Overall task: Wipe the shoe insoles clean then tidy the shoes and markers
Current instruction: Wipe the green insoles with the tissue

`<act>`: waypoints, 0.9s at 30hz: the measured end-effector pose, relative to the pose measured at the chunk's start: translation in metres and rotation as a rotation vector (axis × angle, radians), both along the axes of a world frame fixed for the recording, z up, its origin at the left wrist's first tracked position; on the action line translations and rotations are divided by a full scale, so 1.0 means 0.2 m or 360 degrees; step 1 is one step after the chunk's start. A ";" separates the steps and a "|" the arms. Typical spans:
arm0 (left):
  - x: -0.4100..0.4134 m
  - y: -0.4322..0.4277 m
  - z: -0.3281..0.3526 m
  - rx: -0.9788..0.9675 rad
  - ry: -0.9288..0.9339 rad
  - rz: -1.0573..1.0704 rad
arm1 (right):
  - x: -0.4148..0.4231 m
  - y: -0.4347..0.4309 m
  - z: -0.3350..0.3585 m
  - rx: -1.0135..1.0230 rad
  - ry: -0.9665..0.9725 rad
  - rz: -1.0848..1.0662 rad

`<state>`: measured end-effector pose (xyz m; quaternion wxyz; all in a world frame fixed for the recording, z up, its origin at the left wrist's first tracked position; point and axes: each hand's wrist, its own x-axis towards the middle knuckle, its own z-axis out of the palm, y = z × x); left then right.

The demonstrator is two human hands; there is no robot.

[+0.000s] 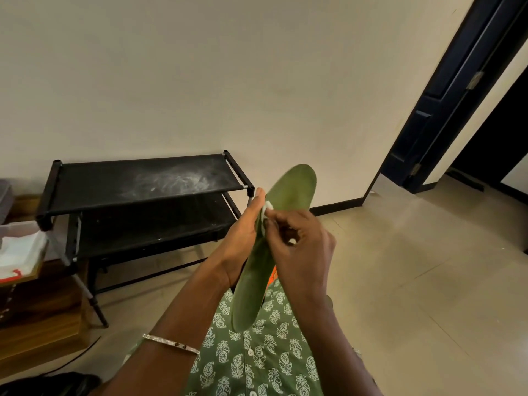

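A long green shoe insole stands nearly upright in front of me, toe end up. My left hand holds it from the left side, fingers behind it and the thumb tip at its edge. My right hand pinches a small white wipe against the insole's face near the middle. A bit of orange shows behind the insole's lower part. No shoes or markers are clearly in view.
A black two-tier shoe rack with a dusty top shelf stands against the wall at left. A clear box with papers rests on wooden furniture at far left. A dark door stands open at right. Tiled floor lies beyond.
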<state>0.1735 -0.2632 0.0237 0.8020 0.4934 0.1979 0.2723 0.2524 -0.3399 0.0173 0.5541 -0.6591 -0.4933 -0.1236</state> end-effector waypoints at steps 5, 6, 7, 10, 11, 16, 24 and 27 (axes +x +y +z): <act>0.00 -0.01 0.02 -0.0045 0.0000 0.0033 | 0.02 0.03 0.04 0.0038 0.0018 -0.0077; 0.01 -0.02 0.02 -0.0052 -0.0036 0.0033 | 0.03 0.04 0.06 0.0061 0.0048 -0.0103; 0.02 -0.02 0.02 -0.0059 -0.0063 0.0019 | 0.04 0.05 0.09 0.0084 0.0089 -0.0122; 0.02 -0.03 0.01 -0.0085 -0.0069 0.0009 | 0.06 0.08 0.12 0.0095 0.0142 -0.0180; 0.02 -0.03 0.01 -0.0117 -0.0091 -0.0002 | 0.05 0.09 0.11 0.0094 0.0117 -0.0197; 0.00 0.00 0.01 -0.0152 -0.0115 -0.0027 | -0.10 0.04 -0.01 0.0045 -0.0137 -0.0175; 0.01 -0.02 0.01 -0.0146 -0.0068 -0.0040 | 0.00 0.10 0.07 0.0053 -0.0129 -0.0286; 0.02 -0.03 0.00 -0.0065 -0.0003 -0.0002 | 0.05 0.12 0.10 0.0046 -0.0094 -0.0338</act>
